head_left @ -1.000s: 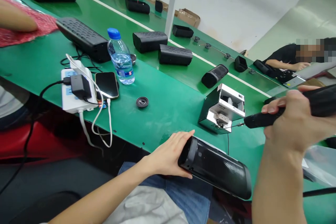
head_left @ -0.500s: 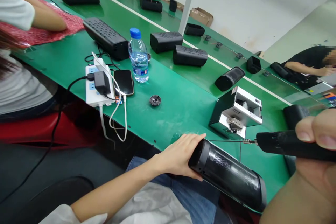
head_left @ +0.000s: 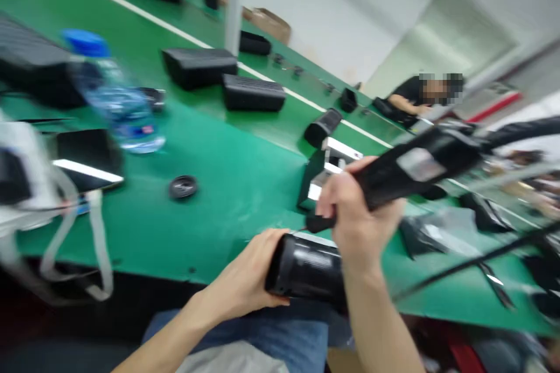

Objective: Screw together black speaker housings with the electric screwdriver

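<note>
My left hand (head_left: 240,273) grips a black cylindrical speaker (head_left: 306,269) resting across my lap at the table's edge. My right hand (head_left: 361,213) is wrapped around a black electric screwdriver (head_left: 420,164), its cord running off to the right. The screwdriver's dark front end (head_left: 319,222) points down-left, close above the speaker's upper edge. Whether it touches the speaker is hidden by motion blur. My right hand also hides part of the speaker.
A small metal screw feeder (head_left: 328,172) stands just beyond my right hand on the green workbench (head_left: 245,186). A water bottle (head_left: 114,99), a phone (head_left: 87,157) and a round speaker driver (head_left: 182,186) lie to the left. Several black speaker housings line the bench, and a co-worker (head_left: 413,93) sits beyond.
The view has tilted and blurred. My right hand has swung the screwdriver left and over the speaker, its front end now near the speaker. My left hand still grips the speaker.
</note>
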The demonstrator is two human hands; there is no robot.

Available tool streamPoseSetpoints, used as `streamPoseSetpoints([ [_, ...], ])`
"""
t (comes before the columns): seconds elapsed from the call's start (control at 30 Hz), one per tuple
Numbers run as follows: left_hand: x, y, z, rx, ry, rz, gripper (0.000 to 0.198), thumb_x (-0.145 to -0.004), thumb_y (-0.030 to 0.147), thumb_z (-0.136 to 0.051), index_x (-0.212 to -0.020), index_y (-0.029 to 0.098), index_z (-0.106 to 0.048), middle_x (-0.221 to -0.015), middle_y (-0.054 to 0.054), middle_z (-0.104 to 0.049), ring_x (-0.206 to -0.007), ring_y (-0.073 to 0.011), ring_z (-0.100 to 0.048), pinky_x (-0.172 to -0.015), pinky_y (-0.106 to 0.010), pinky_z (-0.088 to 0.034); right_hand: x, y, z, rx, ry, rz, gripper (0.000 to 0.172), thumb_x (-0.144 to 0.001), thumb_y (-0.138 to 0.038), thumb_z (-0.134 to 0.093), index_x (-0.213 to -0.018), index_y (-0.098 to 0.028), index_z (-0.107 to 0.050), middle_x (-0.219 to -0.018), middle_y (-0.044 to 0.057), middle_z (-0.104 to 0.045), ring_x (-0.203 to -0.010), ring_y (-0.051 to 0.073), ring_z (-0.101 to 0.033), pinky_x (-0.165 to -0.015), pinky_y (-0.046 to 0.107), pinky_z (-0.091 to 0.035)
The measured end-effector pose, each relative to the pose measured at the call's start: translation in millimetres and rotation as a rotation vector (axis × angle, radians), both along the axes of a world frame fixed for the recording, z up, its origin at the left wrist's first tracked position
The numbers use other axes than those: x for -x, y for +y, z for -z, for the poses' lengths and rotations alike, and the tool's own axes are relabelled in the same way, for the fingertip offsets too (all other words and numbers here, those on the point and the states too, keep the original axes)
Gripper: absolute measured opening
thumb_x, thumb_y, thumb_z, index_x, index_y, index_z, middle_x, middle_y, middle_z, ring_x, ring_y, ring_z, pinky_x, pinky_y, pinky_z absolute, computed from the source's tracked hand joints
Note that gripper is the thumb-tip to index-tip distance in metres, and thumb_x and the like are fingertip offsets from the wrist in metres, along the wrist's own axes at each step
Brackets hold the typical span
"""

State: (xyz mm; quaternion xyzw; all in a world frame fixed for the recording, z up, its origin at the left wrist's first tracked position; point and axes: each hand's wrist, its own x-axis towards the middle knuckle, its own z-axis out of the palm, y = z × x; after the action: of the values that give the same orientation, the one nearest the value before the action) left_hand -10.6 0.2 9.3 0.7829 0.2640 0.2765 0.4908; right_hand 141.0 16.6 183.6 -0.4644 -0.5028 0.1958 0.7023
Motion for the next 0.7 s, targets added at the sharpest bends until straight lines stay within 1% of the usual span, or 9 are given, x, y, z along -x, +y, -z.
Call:
streamPoseSetpoints([
  [0.1, -1.1, 2.8, 14.9, 0.000, 0.009, -0.053, 0.105, -0.067, 0.016, -0.097, -0.160, 0.033, -0.051, -0.160, -0.012, -0.064, -0.149, -0.0463, -0.063, -0.125, -0.066, -0.056, -5.0, 4.0, 5.5, 0.030, 0.053, -0.061, 0.038, -0.098, -0.047, -0.082, -0.102, -0.022, -0.053, -0.063, -0.007, -0.052, -0.044, 0.012, -0.047, -0.044, 0.025, -0.044],
  [0.2, -4.6, 3.2, 37.0, -0.050, -0.004, -0.086, 0.108, -0.064, 0.012, -0.092, -0.161, 0.032, -0.050, -0.161, -0.013, -0.064, -0.148, -0.0476, -0.065, -0.124, -0.067, -0.057, -8.7, 3.5, 5.2, 0.121, 0.073, -0.113, 0.050, -0.096, -0.062, -0.083, -0.099, -0.022, -0.052, -0.065, -0.004, -0.052, -0.048, 0.012, -0.047, -0.045, 0.026, -0.044],
  [0.3, -6.8, 2.1, 53.2, -0.107, -0.016, -0.114, 0.108, -0.063, 0.016, -0.092, -0.161, 0.032, -0.050, -0.162, -0.014, -0.064, -0.146, -0.0481, -0.066, -0.124, -0.065, -0.058, -7.8, 1.7, 3.8, 0.185, 0.105, -0.138, 0.053, -0.091, -0.062, -0.087, -0.097, -0.022, -0.052, -0.066, -0.004, -0.051, -0.051, 0.012, -0.048, -0.046, 0.026, -0.043],
  [0.37, -6.8, 3.3, 56.8, -0.129, -0.010, -0.118, 0.107, -0.065, 0.019, -0.093, -0.161, 0.031, -0.049, -0.161, -0.014, -0.065, -0.145, -0.0484, -0.066, -0.122, -0.064, -0.060, -7.3, 2.7, 4.2, 0.197, 0.124, -0.139, 0.055, -0.086, -0.060, -0.091, -0.096, -0.023, -0.052, -0.066, -0.004, -0.050, -0.052, 0.012, -0.046, -0.046, 0.026, -0.042],
  [0.4, -6.4, 4.4, 55.7, -0.131, -0.006, -0.115, 0.106, -0.065, 0.020, -0.093, -0.161, 0.031, -0.049, -0.160, -0.014, -0.065, -0.145, -0.0483, -0.066, -0.120, -0.063, -0.061, -7.4, 3.6, 4.8, 0.199, 0.132, -0.142, 0.056, -0.084, -0.059, -0.092, -0.096, -0.023, -0.052, -0.065, -0.005, -0.050, -0.052, 0.012, -0.046, -0.046, 0.026, -0.041],
  [0.47, -4.7, 6.5, 47.2, -0.124, 0.003, -0.104, 0.102, -0.068, 0.022, -0.093, -0.160, 0.031, -0.049, -0.157, -0.014, -0.066, -0.144, -0.0473, -0.067, -0.118, -0.063, -0.062, -7.7, 4.6, 6.0, 0.197, 0.141, -0.146, 0.056, -0.083, -0.058, -0.094, -0.094, -0.023, -0.052, -0.065, -0.005, -0.050, -0.051, 0.011, -0.045, -0.047, 0.026, -0.041],
  [0.57, -0.8, 5.3, 22.2, -0.086, 0.043, -0.058, 0.096, -0.072, 0.021, -0.093, -0.158, 0.029, -0.050, -0.157, -0.013, -0.065, -0.145, -0.0441, -0.067, -0.122, -0.062, -0.059, -5.8, -1.1, 2.6, 0.177, 0.114, -0.158, 0.050, -0.086, -0.055, -0.091, -0.094, -0.021, -0.055, -0.065, -0.004, -0.052, -0.050, 0.011, -0.047, -0.047, 0.026, -0.043],
  [0.63, 1.2, 2.7, 6.0, -0.060, 0.078, -0.018, 0.100, -0.070, 0.018, -0.096, -0.158, 0.028, -0.050, -0.159, -0.014, -0.063, -0.148, -0.0433, -0.064, -0.127, -0.062, -0.055, -6.0, -9.1, -7.4, 0.113, 0.081, -0.176, 0.040, -0.091, -0.049, -0.087, -0.098, -0.020, -0.060, -0.063, -0.005, -0.054, -0.047, 0.012, -0.048, -0.047, 0.026, -0.044],
  [0.7, 1.9, 1.4, -2.6, -0.052, 0.103, 0.007, 0.112, -0.064, 0.020, -0.103, -0.161, 0.027, -0.047, -0.164, -0.017, -0.059, -0.154, -0.0451, -0.058, -0.131, -0.063, -0.050, -13.9, -15.7, -23.9, 0.007, 0.059, -0.147, 0.027, -0.095, -0.037, -0.083, -0.106, -0.020, -0.065, -0.063, -0.006, -0.055, -0.047, 0.012, -0.051, -0.048, 0.027, -0.046],
])
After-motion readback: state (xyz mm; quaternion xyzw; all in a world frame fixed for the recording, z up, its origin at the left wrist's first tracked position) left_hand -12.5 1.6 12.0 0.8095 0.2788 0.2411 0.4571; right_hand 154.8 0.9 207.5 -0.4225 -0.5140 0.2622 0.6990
